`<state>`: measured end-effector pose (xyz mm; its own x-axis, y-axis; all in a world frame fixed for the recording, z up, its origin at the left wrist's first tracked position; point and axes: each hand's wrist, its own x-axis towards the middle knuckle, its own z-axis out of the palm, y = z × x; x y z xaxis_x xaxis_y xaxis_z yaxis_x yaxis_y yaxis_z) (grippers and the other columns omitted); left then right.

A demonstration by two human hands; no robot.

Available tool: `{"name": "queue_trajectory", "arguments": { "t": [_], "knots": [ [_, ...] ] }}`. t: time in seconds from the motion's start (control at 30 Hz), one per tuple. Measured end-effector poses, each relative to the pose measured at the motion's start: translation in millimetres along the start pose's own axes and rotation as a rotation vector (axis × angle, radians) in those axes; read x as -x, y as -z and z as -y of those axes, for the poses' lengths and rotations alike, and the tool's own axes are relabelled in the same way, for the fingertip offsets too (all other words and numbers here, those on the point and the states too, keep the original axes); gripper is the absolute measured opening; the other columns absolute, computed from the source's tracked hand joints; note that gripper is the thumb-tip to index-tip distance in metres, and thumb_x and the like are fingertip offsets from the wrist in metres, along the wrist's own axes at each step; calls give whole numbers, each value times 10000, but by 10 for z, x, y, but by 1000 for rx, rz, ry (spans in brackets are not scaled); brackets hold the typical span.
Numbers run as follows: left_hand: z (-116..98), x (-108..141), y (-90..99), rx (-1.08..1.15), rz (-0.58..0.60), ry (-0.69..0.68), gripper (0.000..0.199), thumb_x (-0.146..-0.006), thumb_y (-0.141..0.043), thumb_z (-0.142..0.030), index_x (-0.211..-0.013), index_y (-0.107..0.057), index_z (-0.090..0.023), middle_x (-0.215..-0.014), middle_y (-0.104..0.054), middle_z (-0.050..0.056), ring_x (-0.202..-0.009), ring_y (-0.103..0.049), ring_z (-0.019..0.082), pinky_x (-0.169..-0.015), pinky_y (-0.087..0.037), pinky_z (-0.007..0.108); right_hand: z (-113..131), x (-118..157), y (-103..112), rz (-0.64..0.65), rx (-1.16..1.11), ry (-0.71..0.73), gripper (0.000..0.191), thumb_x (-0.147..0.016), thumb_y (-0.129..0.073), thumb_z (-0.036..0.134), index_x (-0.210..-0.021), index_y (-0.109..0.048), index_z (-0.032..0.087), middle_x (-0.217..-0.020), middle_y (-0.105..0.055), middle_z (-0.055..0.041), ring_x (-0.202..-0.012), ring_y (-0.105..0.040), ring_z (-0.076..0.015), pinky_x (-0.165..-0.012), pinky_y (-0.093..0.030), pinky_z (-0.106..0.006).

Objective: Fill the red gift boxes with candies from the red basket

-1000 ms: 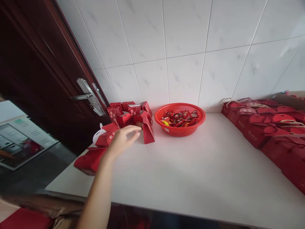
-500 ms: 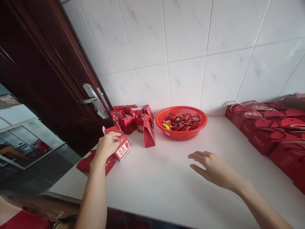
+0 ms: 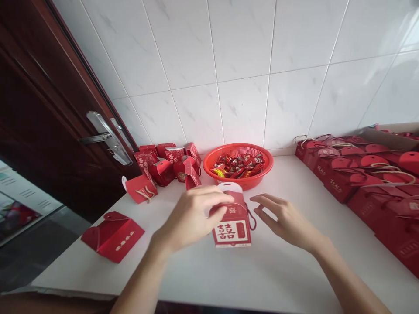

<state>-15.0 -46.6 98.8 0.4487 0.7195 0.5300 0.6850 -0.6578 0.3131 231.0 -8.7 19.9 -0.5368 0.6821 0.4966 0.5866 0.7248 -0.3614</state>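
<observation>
A red candy box (image 3: 231, 233) with a white double-happiness label is in front of me, its top flaps standing up and a dark red cord loop on its right side. My left hand (image 3: 193, 213) reaches over its left side, thumb and fingers closed on the upper front flap. Just right of the box, my right hand (image 3: 284, 222) hangs with fingers apart and holds nothing. Behind the box is a red plastic basket (image 3: 266, 170) of wrapped candies (image 3: 238, 165).
On the left stand an open red box (image 3: 121, 240), another with a rope handle (image 3: 139, 189), and several small red boxes (image 3: 162, 172) by the wall. Rows of red handled boxes (image 3: 337, 183) line the right side of the white table (image 3: 278, 279). A dark door (image 3: 65, 87) is at left.
My left hand has carried the double-happiness box from the left group to the middle of the table. My right hand stays open, now close beside the box. The view has shifted slightly.
</observation>
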Motion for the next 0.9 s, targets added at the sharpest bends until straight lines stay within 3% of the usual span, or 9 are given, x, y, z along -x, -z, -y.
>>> {"name": "queue_trajectory", "arguments": {
  "t": [0.13, 0.27, 0.4, 0.5, 0.6, 0.67, 0.77, 0.9],
  "knots": [
    [26, -101, -474, -65, 9, -112, 253, -916, -529, -126, -922, -760, -230, -833, -758, 27, -762, -682, 176, -746, -547, 322, -31, -7, 30, -31, -43, -28, 360, -1037, -352, 258, -1353, -525, 259, -1274, -655, -117, -921, -720, -223, -757, -579, -361],
    [64, -124, -717, 91, 58, -54, 220, -916, -555, -153, -963, -760, -217, -894, -777, 29, -794, -707, 179, -734, -566, 305, -80, -14, 0, -13, -147, -52, 359, -1040, -337, 255, -1318, -563, 268, -1359, -585, -119, -1018, -700, -221, -821, -586, -352],
    [156, -224, -706, 355, 30, 77, 242, -947, -550, -252, -1081, -743, -195, -1122, -769, 55, -961, -729, 189, -853, -585, 297, -142, -32, -43, 36, -322, -28, 303, -1028, -411, 272, -1222, -643, 264, -1361, -568, -106, -1053, -676, -199, -888, -573, -336],
    [271, -333, -661, 354, 60, 96, 233, -937, -557, -259, -1037, -758, -198, -1073, -776, 57, -973, -724, 197, -881, -575, 311, -191, -54, -84, 58, -419, -41, 274, -1010, -477, 312, -1193, -667, 238, -1343, -582, -116, -988, -677, -182, -847, -581, -330],
    [364, -392, -644, 286, 179, 63, 203, -913, -584, -257, -976, -773, -218, -1023, -779, 42, -970, -709, 203, -887, -555, 322, -247, -74, -136, 58, -467, -42, 284, -993, -521, 361, -1179, -686, 222, -1294, -616, -126, -976, -674, -189, -833, -583, -344],
    [392, -401, -630, 243, 255, 61, 196, -907, -589, -274, -949, -775, -228, -990, -784, 31, -928, -704, 204, -857, -544, 322, -278, -88, -159, 50, -473, -34, 292, -990, -529, 376, -1174, -695, 223, -1279, -626, -129, -983, -670, -193, -840, -579, -353],
    [383, -409, -581, 175, 338, 93, 181, -882, -613, -324, -925, -760, -228, -893, -772, 16, -755, -674, 184, -677, -512, 291, -290, -143, -147, 38, -423, -47, 288, -974, -558, 386, -1133, -726, 215, -1168, -660, -128, -897, -664, -180, -775, -571, -331],
    [340, -468, -523, 131, 420, 89, 173, -835, -659, -371, -925, -717, -235, -920, -744, 1, -799, -668, 195, -639, -467, 280, -257, -335, -80, 176, -384, 30, 186, -927, -607, 301, -963, -752, 190, -986, -683, -86, -814, -637, -163, -668, -520, -264]
  ]
}}
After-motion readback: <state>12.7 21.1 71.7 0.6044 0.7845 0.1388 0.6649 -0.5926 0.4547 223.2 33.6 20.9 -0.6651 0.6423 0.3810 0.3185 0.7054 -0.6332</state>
